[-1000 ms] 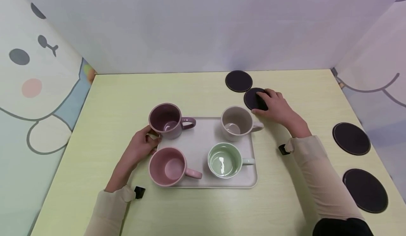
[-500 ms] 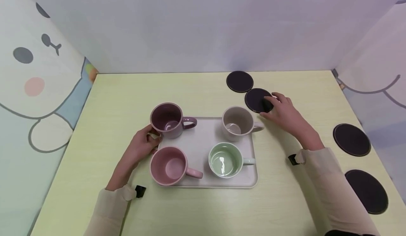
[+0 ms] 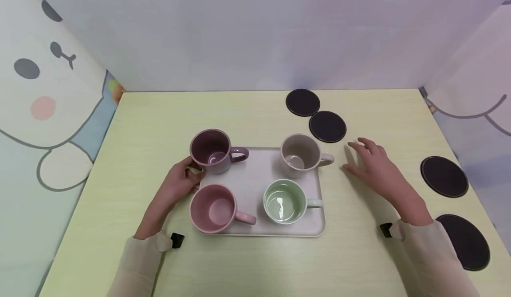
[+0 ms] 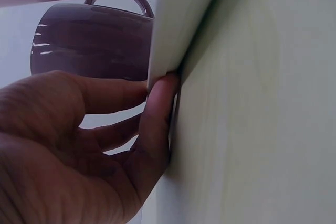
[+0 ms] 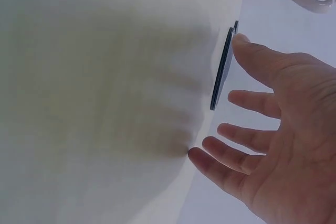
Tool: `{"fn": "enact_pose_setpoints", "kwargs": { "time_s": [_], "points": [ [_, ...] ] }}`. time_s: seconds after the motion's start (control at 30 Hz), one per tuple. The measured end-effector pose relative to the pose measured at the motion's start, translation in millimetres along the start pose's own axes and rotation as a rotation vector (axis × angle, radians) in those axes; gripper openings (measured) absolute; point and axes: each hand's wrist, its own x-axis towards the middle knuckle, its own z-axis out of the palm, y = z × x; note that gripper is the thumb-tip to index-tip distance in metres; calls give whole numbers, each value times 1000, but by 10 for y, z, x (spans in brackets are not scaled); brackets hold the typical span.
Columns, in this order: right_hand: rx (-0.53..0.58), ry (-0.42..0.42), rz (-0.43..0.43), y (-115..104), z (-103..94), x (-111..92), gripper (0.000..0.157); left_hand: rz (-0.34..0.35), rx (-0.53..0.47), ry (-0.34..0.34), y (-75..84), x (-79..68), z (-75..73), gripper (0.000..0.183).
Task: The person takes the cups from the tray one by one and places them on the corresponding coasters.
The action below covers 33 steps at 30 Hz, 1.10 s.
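Note:
My left hand pinches the left edge of a white tray, thumb and fingers on either side of the rim in the left wrist view. On that tray stand a purple mug by my left fingers, a pink mug, a greyish-beige mug and a pale green mug, all with handles toward the right. My right hand is spread over the table right of the tray, holding nothing. The nearest thing to its fingertips is a round black coaster.
Another black coaster lies behind the first, their rims meeting. Along the table's right side are two more coasters, one farther back and one closer, partly behind the right sleeve. A pale wall closes off the table's back edge.
My right hand has let go of the coaster near the beige mug and drawn back toward the right and front, its fingers spreading. The left hand and the mugs have stayed put.

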Motion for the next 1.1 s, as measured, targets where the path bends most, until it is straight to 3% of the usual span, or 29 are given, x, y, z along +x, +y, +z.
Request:
{"fn": "enact_pose_setpoints", "kwargs": {
  "time_s": [0.67, 1.1],
  "points": [
    [8, 82, 86, 241, 57, -671, 62, -1, -12, 8, -4, -9, 4, 33],
    [70, 181, 61, 433, 17, -1047, 57, 4, 6, 18, 7, -16, 5, 32]
  ]
}}
